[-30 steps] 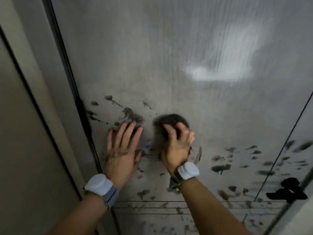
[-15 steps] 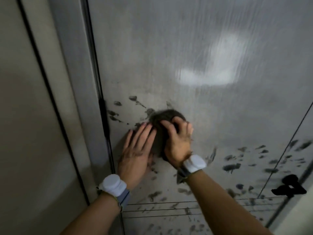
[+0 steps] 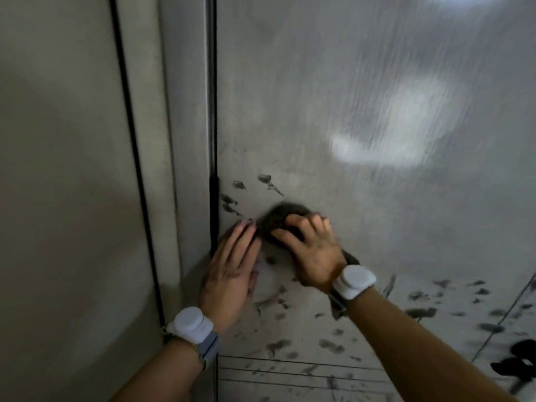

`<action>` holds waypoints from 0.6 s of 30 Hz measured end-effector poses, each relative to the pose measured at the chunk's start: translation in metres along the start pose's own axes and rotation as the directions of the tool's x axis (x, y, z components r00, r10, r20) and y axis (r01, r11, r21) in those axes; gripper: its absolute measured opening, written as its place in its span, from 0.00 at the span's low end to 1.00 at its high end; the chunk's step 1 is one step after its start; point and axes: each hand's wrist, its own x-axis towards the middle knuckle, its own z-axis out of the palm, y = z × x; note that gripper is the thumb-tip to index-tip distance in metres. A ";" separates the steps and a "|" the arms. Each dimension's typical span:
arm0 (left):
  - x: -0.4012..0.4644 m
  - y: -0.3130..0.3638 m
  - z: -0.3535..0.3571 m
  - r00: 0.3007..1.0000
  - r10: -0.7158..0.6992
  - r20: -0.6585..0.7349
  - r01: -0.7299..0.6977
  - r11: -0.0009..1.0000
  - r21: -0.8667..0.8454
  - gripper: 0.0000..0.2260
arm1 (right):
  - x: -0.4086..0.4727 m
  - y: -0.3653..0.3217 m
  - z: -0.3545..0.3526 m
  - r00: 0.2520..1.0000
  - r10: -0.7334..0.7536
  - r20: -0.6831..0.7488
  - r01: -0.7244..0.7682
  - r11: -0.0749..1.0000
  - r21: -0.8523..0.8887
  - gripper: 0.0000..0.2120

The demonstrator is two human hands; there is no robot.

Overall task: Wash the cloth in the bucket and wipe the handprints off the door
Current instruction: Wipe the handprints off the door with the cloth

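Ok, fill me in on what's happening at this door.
A person is scrubbing dark handprints off the door. The right hand grips a dark cloth against it, while the left hand presses flat beside it. Smudges remain around and below the hands, so the job isn't done.

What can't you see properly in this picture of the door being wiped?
- Bucket: nowhere in the head view, so its place is unknown.
- Cloth: blurred, mostly covered by the right hand.
- Door under the left hand: any marks there are hidden.
- Black shape: cut off by the right edge.
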 end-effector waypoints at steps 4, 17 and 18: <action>-0.012 0.000 -0.001 0.996 -0.079 0.039 0.080 0.996 -0.037 0.33 | 0.046 0.032 -0.024 0.857 0.453 -0.244 -0.433 0.891 0.135 0.28; -0.032 -0.007 -0.011 0.990 -0.134 0.040 0.139 0.976 -0.166 0.30 | 0.077 0.012 -0.016 0.974 0.156 -0.163 -0.137 0.983 0.119 0.27; -0.032 -0.008 -0.012 0.988 -0.153 0.030 0.156 0.970 -0.187 0.29 | 0.090 0.013 -0.018 0.927 0.304 -0.220 -0.263 0.945 0.196 0.29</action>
